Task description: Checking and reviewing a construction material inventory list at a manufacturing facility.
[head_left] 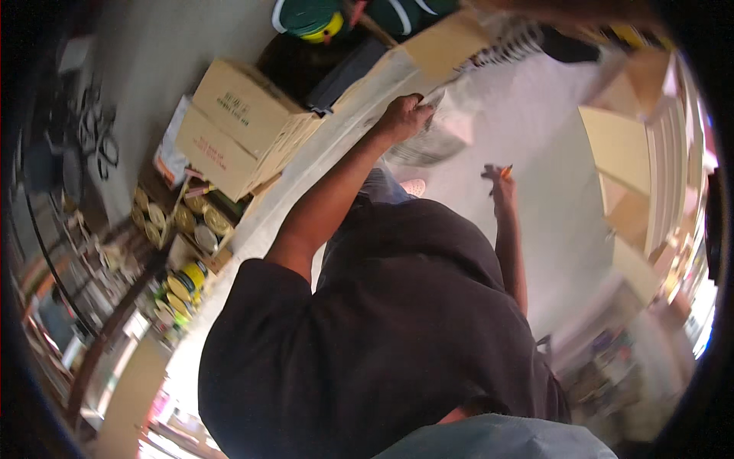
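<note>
My left hand [405,118] is stretched forward, its fingers closed on the top of a pale, see-through plastic bag [436,141]. The bag hangs over the floor and is smeared by motion, so its contents cannot be made out. Lower and to the right, my right hand [501,191] is closed round a small orange-and-dark object [506,174]. Blur hides what kind of thing that is. The two hands are well apart.
Cardboard boxes [237,134] stand along the left, with cans [187,279] in open cartons nearer me. Dark green containers [310,19] sit at the far end. Large cardboard pieces [619,153] stand at the right. Grey floor [550,199] runs between; a patterned shoe [414,187] shows below the bag.
</note>
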`<action>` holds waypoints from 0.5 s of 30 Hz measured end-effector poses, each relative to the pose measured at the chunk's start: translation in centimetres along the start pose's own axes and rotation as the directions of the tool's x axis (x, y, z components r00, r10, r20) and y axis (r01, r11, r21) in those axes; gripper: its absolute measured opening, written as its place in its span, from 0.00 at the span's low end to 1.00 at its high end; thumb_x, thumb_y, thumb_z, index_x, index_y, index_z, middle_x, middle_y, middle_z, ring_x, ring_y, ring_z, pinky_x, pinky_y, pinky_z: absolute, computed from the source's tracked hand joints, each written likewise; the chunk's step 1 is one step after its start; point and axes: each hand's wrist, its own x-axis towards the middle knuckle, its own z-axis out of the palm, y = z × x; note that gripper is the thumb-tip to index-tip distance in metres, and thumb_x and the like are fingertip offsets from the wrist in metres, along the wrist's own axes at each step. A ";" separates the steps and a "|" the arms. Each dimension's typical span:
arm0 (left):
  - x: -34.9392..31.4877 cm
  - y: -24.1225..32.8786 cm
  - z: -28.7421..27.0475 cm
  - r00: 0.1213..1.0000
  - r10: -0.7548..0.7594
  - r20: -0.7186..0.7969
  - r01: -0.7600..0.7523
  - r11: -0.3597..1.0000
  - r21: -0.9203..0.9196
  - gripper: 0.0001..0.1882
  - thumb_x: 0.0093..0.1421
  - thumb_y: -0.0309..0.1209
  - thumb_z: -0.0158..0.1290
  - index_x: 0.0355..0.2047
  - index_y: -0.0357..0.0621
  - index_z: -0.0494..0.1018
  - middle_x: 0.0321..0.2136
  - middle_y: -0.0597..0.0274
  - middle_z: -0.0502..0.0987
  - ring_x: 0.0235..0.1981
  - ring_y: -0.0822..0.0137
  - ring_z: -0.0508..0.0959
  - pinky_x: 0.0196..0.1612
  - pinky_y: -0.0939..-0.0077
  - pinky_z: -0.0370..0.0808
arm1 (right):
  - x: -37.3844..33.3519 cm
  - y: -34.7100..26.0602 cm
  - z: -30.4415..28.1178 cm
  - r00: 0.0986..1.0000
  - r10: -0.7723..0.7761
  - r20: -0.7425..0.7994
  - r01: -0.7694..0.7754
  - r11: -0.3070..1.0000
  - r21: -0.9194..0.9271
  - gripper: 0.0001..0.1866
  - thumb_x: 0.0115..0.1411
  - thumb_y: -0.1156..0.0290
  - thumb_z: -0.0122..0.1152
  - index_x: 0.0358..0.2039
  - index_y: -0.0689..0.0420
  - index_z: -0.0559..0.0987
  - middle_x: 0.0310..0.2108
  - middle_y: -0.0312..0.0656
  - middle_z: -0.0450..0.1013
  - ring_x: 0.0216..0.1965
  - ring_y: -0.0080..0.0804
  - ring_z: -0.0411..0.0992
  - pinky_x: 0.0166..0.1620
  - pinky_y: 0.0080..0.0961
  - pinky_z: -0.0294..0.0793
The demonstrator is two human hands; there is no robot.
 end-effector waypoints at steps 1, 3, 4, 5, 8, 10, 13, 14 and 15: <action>0.9 3.5 0.9 0.995 -0.032 0.093 0.059 0.953 -0.297 0.15 0.63 0.39 0.50 0.38 0.38 0.77 0.30 0.56 0.80 0.33 0.62 0.79 0.39 0.66 0.73 | 0.3 -0.4 -0.9 0.997 -0.083 -0.009 0.083 0.990 0.115 0.22 0.63 0.52 0.55 0.43 0.60 0.79 0.31 0.38 0.76 0.36 0.26 0.71 0.38 0.24 0.66; 2.5 9.1 0.9 0.955 -0.222 0.197 0.253 0.955 -0.155 0.16 0.63 0.39 0.52 0.38 0.38 0.78 0.30 0.65 0.79 0.32 0.73 0.75 0.39 0.74 0.72 | 0.1 -2.5 -2.5 0.976 -0.212 -0.045 0.216 0.932 0.292 0.21 0.66 0.54 0.52 0.44 0.60 0.79 0.37 0.40 0.77 0.40 0.29 0.71 0.43 0.23 0.66; 2.5 10.7 1.4 0.968 -0.166 0.187 0.203 0.957 -0.205 0.15 0.64 0.39 0.52 0.38 0.38 0.78 0.30 0.65 0.80 0.32 0.73 0.75 0.39 0.75 0.72 | -0.8 -4.2 -3.1 0.964 -0.257 -0.064 0.263 0.897 0.354 0.20 0.67 0.57 0.50 0.44 0.61 0.79 0.39 0.40 0.77 0.42 0.31 0.71 0.46 0.23 0.65; 2.9 11.8 2.1 0.981 -0.097 0.167 0.132 0.968 -0.215 0.15 0.64 0.38 0.52 0.38 0.38 0.78 0.30 0.64 0.80 0.32 0.73 0.75 0.39 0.75 0.72 | -1.9 -5.7 -3.7 0.917 -0.370 -0.147 0.398 0.847 0.354 0.20 0.68 0.58 0.49 0.44 0.62 0.78 0.39 0.40 0.76 0.43 0.30 0.71 0.49 0.24 0.64; 4.6 14.7 3.4 0.987 0.067 0.148 -0.045 0.988 -0.147 0.14 0.64 0.36 0.54 0.40 0.35 0.76 0.33 0.62 0.81 0.34 0.72 0.76 0.40 0.75 0.73 | -5.0 -10.3 -7.3 0.954 -0.260 -0.152 0.297 0.736 0.608 0.27 0.68 0.52 0.49 0.47 0.68 0.76 0.45 0.48 0.74 0.50 0.33 0.68 0.57 0.30 0.60; 4.6 16.9 5.1 0.975 0.165 0.147 -0.146 0.980 -0.133 0.13 0.65 0.33 0.53 0.40 0.33 0.75 0.33 0.60 0.81 0.34 0.73 0.76 0.40 0.76 0.73 | -6.6 -9.8 -8.5 0.905 -0.324 -0.274 0.424 0.676 0.603 0.27 0.69 0.52 0.47 0.44 0.67 0.77 0.41 0.45 0.76 0.44 0.32 0.69 0.55 0.29 0.61; 4.9 18.5 8.0 0.962 0.193 0.195 -0.147 0.963 -0.226 0.12 0.66 0.31 0.52 0.42 0.33 0.75 0.35 0.60 0.81 0.35 0.74 0.76 0.40 0.77 0.73 | -8.9 -9.0 -10.5 0.846 -0.469 -0.255 0.531 0.685 0.500 0.23 0.68 0.55 0.52 0.45 0.66 0.78 0.36 0.39 0.77 0.40 0.24 0.72 0.48 0.26 0.69; 5.1 19.5 9.0 0.950 0.213 0.228 -0.164 0.962 -0.216 0.12 0.66 0.31 0.52 0.42 0.33 0.75 0.35 0.60 0.81 0.35 0.74 0.76 0.40 0.77 0.73 | -9.3 -9.0 -10.8 0.836 -0.464 -0.293 0.547 0.666 0.507 0.23 0.68 0.55 0.52 0.45 0.66 0.78 0.36 0.39 0.77 0.40 0.24 0.72 0.48 0.26 0.69; 5.2 20.7 9.9 0.946 0.183 0.267 -0.121 0.965 -0.232 0.12 0.66 0.32 0.51 0.43 0.33 0.75 0.37 0.60 0.81 0.36 0.74 0.77 0.41 0.77 0.73 | -10.2 -10.0 -10.7 0.843 -0.395 -0.364 0.536 0.669 0.516 0.21 0.68 0.58 0.54 0.45 0.66 0.78 0.36 0.39 0.77 0.39 0.24 0.73 0.46 0.24 0.71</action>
